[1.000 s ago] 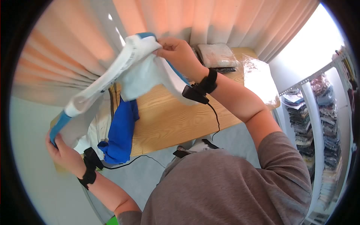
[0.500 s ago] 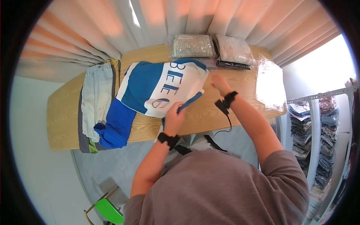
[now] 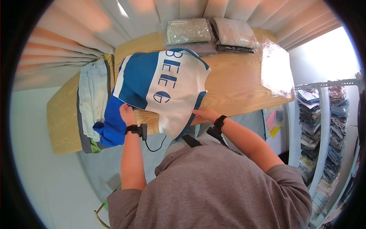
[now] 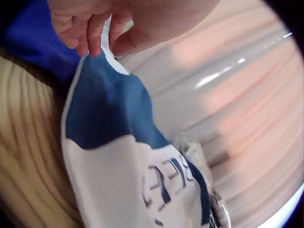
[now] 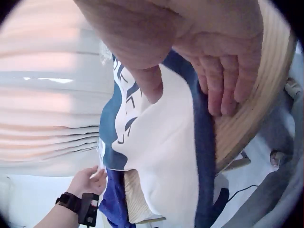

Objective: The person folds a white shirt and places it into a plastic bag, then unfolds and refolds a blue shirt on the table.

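A white and blue T-shirt [image 3: 152,80] with large dark letters lies spread over the table. My left hand [image 3: 127,113] pinches its blue and white hem near the left corner; in the left wrist view that corner hangs from the thumb and fingertips [image 4: 95,47]. My right hand [image 3: 206,113] is at the dark-trimmed sleeve [image 3: 190,112] near the front edge. In the right wrist view its thumb [image 5: 153,88] presses into the white cloth and its other fingers come down past the trim, holding the sleeve between them.
A blue garment [image 3: 114,118] lies partly under the shirt, beside light grey trousers [image 3: 93,99] on the left. Bagged folded clothes [image 3: 188,32] stand along the back of the wooden table [image 3: 236,84]. A clear plastic bag [image 3: 276,68] lies right. Shelves [image 3: 328,126] hold packed clothes.
The T-shirt came down from the raised hands onto the table. My left hand moved from the sleeve to the left hem, and my right hand moved in to the near sleeve.
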A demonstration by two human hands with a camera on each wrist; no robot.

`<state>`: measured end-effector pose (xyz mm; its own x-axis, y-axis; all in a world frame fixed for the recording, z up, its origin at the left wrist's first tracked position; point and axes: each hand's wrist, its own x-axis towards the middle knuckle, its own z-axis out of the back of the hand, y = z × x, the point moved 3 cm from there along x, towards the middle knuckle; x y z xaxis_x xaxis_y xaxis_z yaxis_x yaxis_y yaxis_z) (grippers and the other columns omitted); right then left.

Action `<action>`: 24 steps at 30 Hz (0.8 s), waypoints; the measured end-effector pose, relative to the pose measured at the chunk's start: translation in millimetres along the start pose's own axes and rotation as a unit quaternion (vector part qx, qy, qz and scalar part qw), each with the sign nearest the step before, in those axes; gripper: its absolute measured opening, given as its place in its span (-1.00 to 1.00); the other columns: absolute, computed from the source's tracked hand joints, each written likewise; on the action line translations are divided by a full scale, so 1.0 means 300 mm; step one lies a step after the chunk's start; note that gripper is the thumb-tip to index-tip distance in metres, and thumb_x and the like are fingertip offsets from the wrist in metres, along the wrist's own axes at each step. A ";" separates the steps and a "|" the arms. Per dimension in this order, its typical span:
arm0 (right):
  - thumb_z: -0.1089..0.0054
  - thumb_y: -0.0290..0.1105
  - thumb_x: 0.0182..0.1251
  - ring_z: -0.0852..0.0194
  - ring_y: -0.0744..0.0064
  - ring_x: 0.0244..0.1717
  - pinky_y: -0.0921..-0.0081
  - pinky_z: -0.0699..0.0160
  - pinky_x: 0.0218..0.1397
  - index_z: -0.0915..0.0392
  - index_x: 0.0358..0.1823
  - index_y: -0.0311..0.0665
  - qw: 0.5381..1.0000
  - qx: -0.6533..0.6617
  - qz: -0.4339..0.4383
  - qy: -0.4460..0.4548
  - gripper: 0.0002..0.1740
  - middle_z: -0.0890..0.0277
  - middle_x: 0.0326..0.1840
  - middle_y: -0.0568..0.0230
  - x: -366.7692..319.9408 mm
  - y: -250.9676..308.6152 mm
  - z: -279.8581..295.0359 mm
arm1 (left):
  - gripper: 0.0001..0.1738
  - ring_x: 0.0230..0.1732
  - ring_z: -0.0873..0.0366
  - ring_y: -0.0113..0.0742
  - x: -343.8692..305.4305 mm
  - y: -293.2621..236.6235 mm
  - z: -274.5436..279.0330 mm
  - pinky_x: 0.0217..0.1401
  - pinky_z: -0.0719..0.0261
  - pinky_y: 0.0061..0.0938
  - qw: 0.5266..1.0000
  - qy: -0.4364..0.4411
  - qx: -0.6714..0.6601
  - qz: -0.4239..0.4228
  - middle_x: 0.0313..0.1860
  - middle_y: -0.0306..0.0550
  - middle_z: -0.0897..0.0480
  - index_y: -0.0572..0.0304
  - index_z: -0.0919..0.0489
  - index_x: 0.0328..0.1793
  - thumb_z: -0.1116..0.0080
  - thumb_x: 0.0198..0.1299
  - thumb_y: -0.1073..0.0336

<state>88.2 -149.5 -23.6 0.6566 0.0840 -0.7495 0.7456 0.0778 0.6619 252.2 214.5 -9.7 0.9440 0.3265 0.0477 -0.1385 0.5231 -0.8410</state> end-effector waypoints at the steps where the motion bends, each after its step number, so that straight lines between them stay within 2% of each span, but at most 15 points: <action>1: -0.16 0.02 0.22 -0.48 0.43 -0.20 0.53 -0.46 -0.09 -0.56 -0.20 -0.38 1.000 -0.006 -0.018 0.009 -0.49 -0.52 -0.26 0.19 0.018 0.017 -0.028 | -0.68 -0.02 -0.49 -0.06 0.004 0.018 0.031 0.09 -0.41 -0.28 1.000 -0.001 0.005 0.000 -0.13 0.10 -0.57 0.36 -0.52 -0.06 -0.05 0.00 0.48; 3: -0.13 -0.06 0.25 -0.47 0.43 -0.24 0.52 -0.47 -0.17 -0.55 -0.25 -0.39 0.998 -0.026 -0.052 -0.015 -0.56 -0.52 -0.26 0.19 0.052 0.010 -0.067 | -0.67 -0.02 -0.49 0.03 0.013 0.041 0.083 0.12 -0.41 -0.23 0.976 -0.004 0.207 -0.067 -0.13 0.14 -0.57 0.38 -0.50 -0.06 -0.07 -0.01 0.45; 5: -0.09 -0.16 0.27 -0.46 0.46 -0.32 0.49 -0.47 -0.30 -0.54 -0.23 -0.34 0.983 0.159 -0.035 -0.088 -0.66 -0.52 -0.31 0.26 0.112 -0.041 -0.091 | -0.59 0.12 -0.42 0.11 0.021 0.115 0.101 0.24 -0.33 -0.22 0.972 0.057 0.226 -0.041 0.04 0.24 -0.52 0.38 -0.48 0.06 -0.06 0.03 0.41; 7: -0.10 -0.24 0.24 -0.44 0.47 -0.32 0.48 -0.46 -0.30 -0.53 -0.22 -0.32 0.964 0.244 0.011 -0.102 -0.73 -0.51 -0.32 0.28 0.092 0.004 -0.076 | -0.48 0.30 -0.28 0.12 0.003 0.159 0.083 0.38 -0.19 -0.23 0.950 0.166 0.244 -0.101 0.23 0.31 -0.38 0.29 -0.40 0.23 -0.05 0.08 0.38; 8: -0.12 -0.33 0.21 -0.43 0.49 -0.32 0.46 -0.45 -0.29 -0.51 -0.22 -0.30 0.937 0.324 0.057 -0.117 -0.80 -0.50 -0.32 0.31 0.077 0.034 -0.056 | -0.38 0.41 -0.10 0.18 -0.006 0.166 0.086 0.45 -0.07 -0.20 0.934 0.221 0.268 -0.084 0.40 0.32 -0.14 0.14 -0.26 0.39 -0.04 0.16 0.29; 11: -0.06 -0.34 0.24 -0.43 0.40 -0.23 0.39 -0.43 -0.13 -0.47 -0.16 -0.25 0.950 0.262 0.041 -0.163 -0.80 -0.48 -0.28 0.27 0.043 -0.004 0.112 | -0.37 0.43 -0.03 0.23 -0.023 0.110 0.090 0.45 -0.04 -0.13 0.887 0.258 0.377 -0.075 0.45 0.31 -0.04 0.05 -0.18 0.44 0.01 0.23 0.19; 12: -0.03 -0.29 0.27 -0.42 0.35 -0.24 0.37 -0.42 -0.12 -0.45 -0.15 -0.25 0.951 0.019 0.119 -0.286 -0.78 -0.47 -0.26 0.24 0.013 -0.016 0.197 | -0.37 0.43 -0.03 0.23 -0.010 0.129 0.081 0.45 -0.04 -0.13 0.887 0.260 0.373 -0.074 0.45 0.31 -0.04 0.05 -0.18 0.44 0.01 0.23 0.19; 13: 0.00 -0.24 0.29 -0.42 0.30 -0.25 0.34 -0.42 -0.11 -0.44 -0.14 -0.25 0.875 -0.224 0.185 -0.386 -0.75 -0.45 -0.25 0.21 -0.025 -0.037 0.269 | -0.36 0.43 -0.01 0.25 0.011 0.168 0.073 0.45 -0.03 -0.11 0.865 0.261 0.421 -0.078 0.46 0.30 0.00 0.03 -0.14 0.46 0.05 0.26 0.15; 14: 0.03 -0.20 0.32 -0.41 0.26 -0.25 0.32 -0.41 -0.10 -0.43 -0.12 -0.25 0.731 -0.450 0.234 -0.456 -0.72 -0.44 -0.24 0.18 -0.057 -0.063 0.334 | -0.36 0.44 0.01 0.27 0.029 0.190 0.060 0.45 -0.01 -0.08 0.841 0.262 0.467 -0.084 0.47 0.30 0.03 0.01 -0.11 0.48 0.09 0.29 0.11; 15: -0.13 -0.28 0.14 -0.39 0.21 -0.15 0.36 -0.41 -0.07 -0.42 -0.10 -0.32 0.846 -0.179 0.241 -0.441 -0.66 -0.42 -0.18 0.11 -0.021 -0.165 0.470 | -0.36 0.44 0.01 0.27 0.042 0.184 0.047 0.45 -0.01 -0.08 0.841 0.266 0.463 -0.088 0.47 0.30 0.03 0.01 -0.11 0.48 0.09 0.29 0.11; 16: -0.28 -0.37 -0.04 -0.37 0.16 -0.06 0.41 -0.40 -0.05 -0.41 -0.08 -0.39 0.886 0.108 0.230 -0.389 -0.54 -0.40 -0.12 0.04 0.021 -0.253 0.561 | -0.36 0.44 0.04 0.28 0.054 0.176 0.040 0.46 0.00 -0.07 0.835 0.262 0.480 -0.058 0.47 0.31 0.02 -0.04 -0.09 0.49 0.11 0.30 0.08; 19: -0.26 -0.23 0.14 -0.42 0.34 -0.13 0.49 -0.40 -0.09 -0.39 -0.04 -0.42 0.884 0.244 0.095 -0.388 -0.52 -0.46 -0.21 0.18 -0.170 -0.148 0.552 | -0.34 0.47 0.15 0.29 0.084 0.170 0.012 0.45 0.00 -0.05 0.801 0.284 0.524 -0.048 0.45 0.34 0.00 -0.03 -0.02 0.51 0.17 0.32 0.05; 21: -0.19 -0.12 0.24 -0.42 0.48 -0.23 0.56 -0.38 -0.15 -0.37 -0.03 -0.40 0.896 0.215 0.071 -0.382 -0.51 -0.49 -0.27 0.26 -0.213 -0.182 0.556 | -0.29 0.47 0.13 0.26 0.096 0.147 0.018 0.44 -0.03 -0.05 0.842 0.238 0.481 0.045 0.45 0.31 -0.01 0.08 0.00 0.51 0.14 0.30 0.01; 22: -0.22 -0.17 0.22 -0.43 0.47 -0.22 0.55 -0.40 -0.16 -0.38 -0.03 -0.40 0.912 0.189 0.067 -0.357 -0.53 -0.50 -0.24 0.24 -0.214 -0.215 0.555 | -0.29 0.38 -0.08 0.28 0.022 -0.018 0.036 0.35 -0.19 -0.05 0.858 0.173 0.476 0.082 0.40 0.27 -0.14 0.21 -0.12 0.44 0.03 0.24 0.03; 24: -0.30 -0.30 0.14 -0.49 0.45 -0.19 0.54 -0.44 -0.13 -0.38 -0.03 -0.41 0.924 0.206 0.082 -0.310 -0.54 -0.53 -0.18 0.16 -0.241 -0.252 0.524 | -0.29 0.32 -0.16 0.24 -0.023 -0.040 0.001 0.32 -0.22 -0.08 0.894 0.120 0.431 -0.014 0.34 0.27 -0.21 0.24 -0.16 0.40 -0.03 0.21 0.05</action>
<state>2.3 -317.7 -21.3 0.6076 -0.5351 -0.5869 0.5270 -0.2813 0.8020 247.3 206.3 0.1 0.9737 0.1786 -0.1417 -0.1947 0.9748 -0.1090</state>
